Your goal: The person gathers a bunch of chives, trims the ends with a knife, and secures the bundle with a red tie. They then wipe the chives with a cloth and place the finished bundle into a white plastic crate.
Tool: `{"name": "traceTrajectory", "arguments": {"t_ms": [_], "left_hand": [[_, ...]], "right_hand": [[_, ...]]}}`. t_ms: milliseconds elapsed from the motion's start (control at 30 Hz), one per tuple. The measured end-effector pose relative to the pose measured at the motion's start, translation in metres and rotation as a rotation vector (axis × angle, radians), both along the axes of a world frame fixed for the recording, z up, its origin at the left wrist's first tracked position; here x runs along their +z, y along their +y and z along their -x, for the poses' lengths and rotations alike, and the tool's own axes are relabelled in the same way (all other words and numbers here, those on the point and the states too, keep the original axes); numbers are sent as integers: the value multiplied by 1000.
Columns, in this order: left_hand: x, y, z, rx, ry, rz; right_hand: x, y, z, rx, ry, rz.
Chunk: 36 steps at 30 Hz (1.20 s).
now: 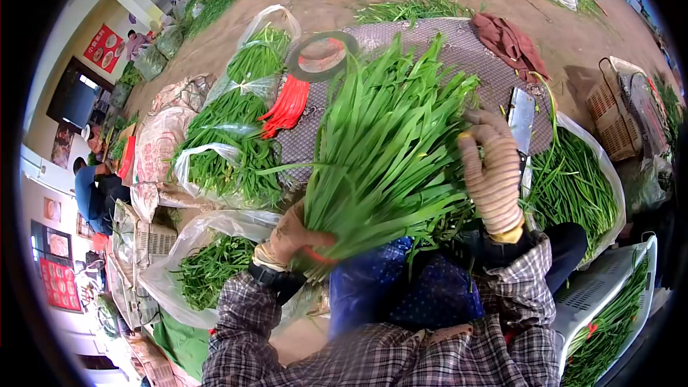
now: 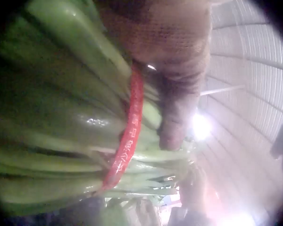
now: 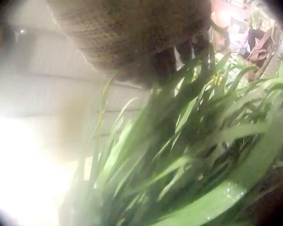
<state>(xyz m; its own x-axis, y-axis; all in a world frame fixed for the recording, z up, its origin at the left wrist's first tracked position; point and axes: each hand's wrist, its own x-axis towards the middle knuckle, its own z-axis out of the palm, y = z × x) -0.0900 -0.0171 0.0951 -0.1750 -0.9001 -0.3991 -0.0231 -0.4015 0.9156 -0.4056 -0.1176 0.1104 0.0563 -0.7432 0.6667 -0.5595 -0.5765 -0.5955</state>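
In the head view a big bunch of garlic chives (image 1: pixel 390 143) fans out over the lap, its long flat leaves pointing away from me. My gloved left hand (image 1: pixel 297 235) grips it at the stem end. A red printed band (image 2: pixel 129 134) wraps the stems beside the thumb in the left wrist view. My right hand (image 1: pixel 493 165), in a striped knitted glove, is beside the leaves on the right with its fingers extended. Leaves fill most of the right wrist view, below that hand (image 3: pixel 141 37).
Behind the bunch lies a patterned mat (image 1: pixel 423 36) with red bands (image 1: pixel 287 105), a roll of tape (image 1: pixel 309 72), a brown cloth (image 1: pixel 509 43) and a metal blade (image 1: pixel 522 118). Plastic bags of greens (image 1: pixel 226 143) stand left; another bag (image 1: pixel 580 186) and a white basket (image 1: pixel 598 287) are right.
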Motion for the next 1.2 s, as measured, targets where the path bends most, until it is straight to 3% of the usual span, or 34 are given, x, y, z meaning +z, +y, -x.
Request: {"name": "traceTrajectory", "arguments": {"t_ms": [33,100,233,433,533,667,733,900,1100,1200], "left_hand": [[1,0,0,0,-5,-5],[4,-2,2,-14,-10,-6],[3,-1,1,-22,-37,-17],[2,1,3,-16,-99,10],[5,1,6,9,-22,-30],[-1,-1,2,-24,-51,-22],[3,-1,4,-27,-53,-13],[3,-1,4,-35,-102,-19],[3,-1,4,-35,-97,-39],[4,-1,4,-53,-240,73]], "right_hand": [[3,3,5,-57,-44,-102],[9,11,8,-15,213,-1],[5,10,-18,76,295,-117],[-22,-5,-31,133,114,-10],[-16,-6,-16,28,49,91],[-2,2,-8,38,110,-36],[0,6,-13,147,74,-177],[-9,0,-19,183,111,-211],[-19,-1,-19,188,57,-104],[-16,-10,-21,233,37,27]]}}
